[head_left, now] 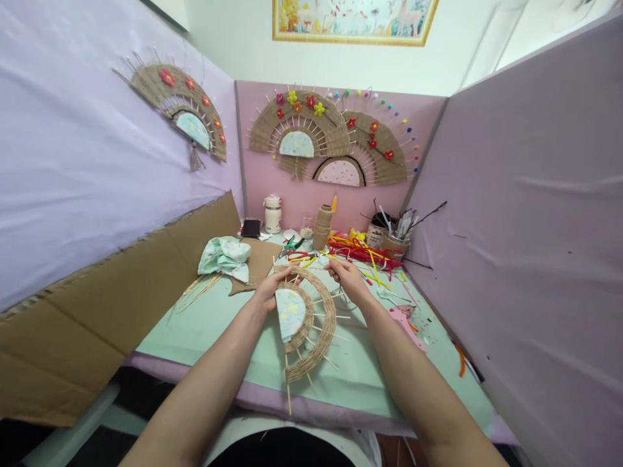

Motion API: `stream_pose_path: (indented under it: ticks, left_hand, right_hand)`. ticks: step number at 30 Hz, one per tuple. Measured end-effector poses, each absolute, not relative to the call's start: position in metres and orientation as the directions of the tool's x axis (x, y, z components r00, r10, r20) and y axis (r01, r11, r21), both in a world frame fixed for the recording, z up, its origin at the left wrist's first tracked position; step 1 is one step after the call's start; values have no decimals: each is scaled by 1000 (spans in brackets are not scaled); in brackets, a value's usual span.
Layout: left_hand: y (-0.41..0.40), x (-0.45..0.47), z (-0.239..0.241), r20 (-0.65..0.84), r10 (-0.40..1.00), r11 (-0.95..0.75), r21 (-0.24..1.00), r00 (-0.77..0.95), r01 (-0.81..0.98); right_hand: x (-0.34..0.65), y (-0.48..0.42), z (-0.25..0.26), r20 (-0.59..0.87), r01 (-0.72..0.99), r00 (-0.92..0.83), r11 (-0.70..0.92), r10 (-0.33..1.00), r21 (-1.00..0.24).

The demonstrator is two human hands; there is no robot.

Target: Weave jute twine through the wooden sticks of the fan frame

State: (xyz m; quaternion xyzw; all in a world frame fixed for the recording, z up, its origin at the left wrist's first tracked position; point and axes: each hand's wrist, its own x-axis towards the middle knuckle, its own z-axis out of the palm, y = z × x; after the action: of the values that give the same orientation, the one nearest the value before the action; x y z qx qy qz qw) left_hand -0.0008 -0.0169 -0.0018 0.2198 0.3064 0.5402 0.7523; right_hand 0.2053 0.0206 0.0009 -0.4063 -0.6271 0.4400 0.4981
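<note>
A half-round fan (318, 344) of thin sticks woven with brown twine is held up over the table, its straight side to the left. Its middle is a pale blue-green cloth half circle (291, 314). My left hand (272, 287) grips the fan at its upper left end, the fingers partly behind it. To the right of the fan's top, my right hand (344, 275) is closed in a pinch on a strand of twine (316, 267) that runs across to the fan. A loop of twine hangs below that hand. Stick ends poke out past the woven outer band.
Behind my hands stand a twine spool (322, 227), red and yellow pipe cleaners (363, 251) and pliers (292, 246). A pink glue gun (407, 327) lies right. Crumpled cloth (224, 256) rests on cardboard at left. Finished fans (302, 123) hang on the partition.
</note>
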Motion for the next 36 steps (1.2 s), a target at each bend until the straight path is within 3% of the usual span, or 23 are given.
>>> stream_pose_path:
  ticks: [7,17,24,32,36]
  left_hand:
    - [-17,0,1,-212,963,266,644,167,-717]
    - [-22,2,3,-203,970,237,645,136,-726]
    - [-21,1,4,-162,977,210,647,137,-733]
    - [-30,9,2,-87,924,328,681,372,-655]
    - [-31,10,-1,-73,913,328,718,402,-614]
  right_hand:
    - [200,16,-4,121,3,-332,130,936,-992]
    - [193,5,3,-92,-138,-427,-165,899,-977]
    - [196,8,-1,-57,-109,-416,-112,907,-988]
    - [202,17,-1,0,-227,-364,-88,931,-970]
    - [202,17,-1,34,-154,-368,-25,929,-988]
